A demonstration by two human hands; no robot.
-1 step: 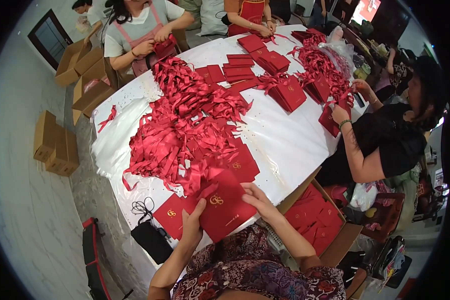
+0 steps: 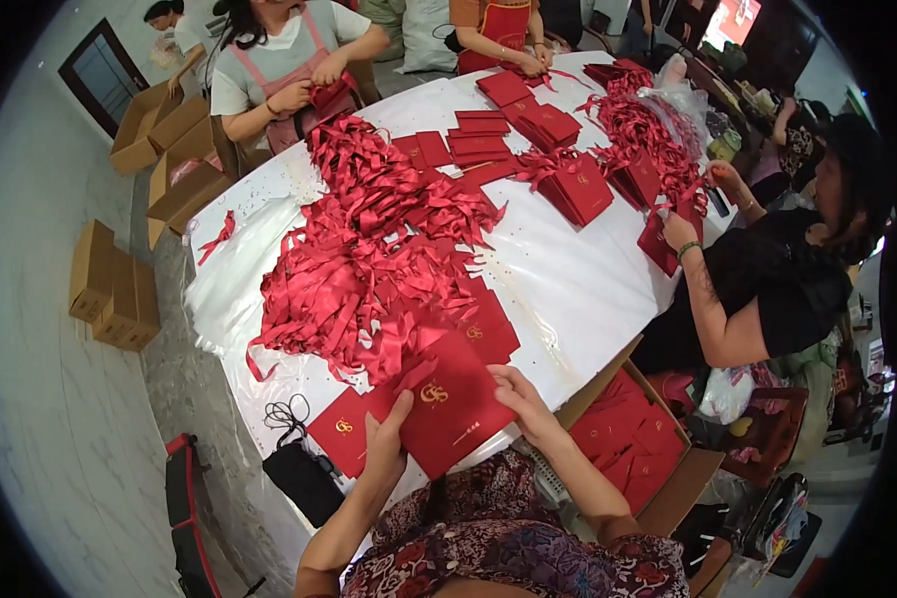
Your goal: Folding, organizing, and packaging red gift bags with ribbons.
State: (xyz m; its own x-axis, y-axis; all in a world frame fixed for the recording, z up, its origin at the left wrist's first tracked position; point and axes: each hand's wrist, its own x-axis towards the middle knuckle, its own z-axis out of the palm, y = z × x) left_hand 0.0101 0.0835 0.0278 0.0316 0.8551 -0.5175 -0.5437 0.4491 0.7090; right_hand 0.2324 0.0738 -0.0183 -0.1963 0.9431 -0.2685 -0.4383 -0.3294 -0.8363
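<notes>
A flat red paper gift bag point(image 2: 448, 419) with a gold emblem is held up in front of me over the near edge of the table. My left hand point(image 2: 385, 439) is closed on its left side, thumb in front. On the right edge, my right hand point(image 2: 528, 404) pinches the bag between thumb and fingers. A strip of red ribbon point(image 2: 421, 377) lies across its upper left corner. Just left of my left hand, another red bag point(image 2: 337, 429) lies on the table. Beyond my hands spreads a large heap of red ribbons point(image 2: 329, 284), partly covering more red bags point(image 2: 488, 324).
A white-covered table point(image 2: 558, 289) carries it all. A black pouch point(image 2: 304, 483) with a cord sits at its near left edge. On my right stands an open carton point(image 2: 658, 463) of red bags. Co-workers handle bags and ribbon across the table and at right. Cartons point(image 2: 120, 299) line the left.
My right thumb has shifted slightly rightward, toward the bag's right edge. Both hands still hold the same bag.
</notes>
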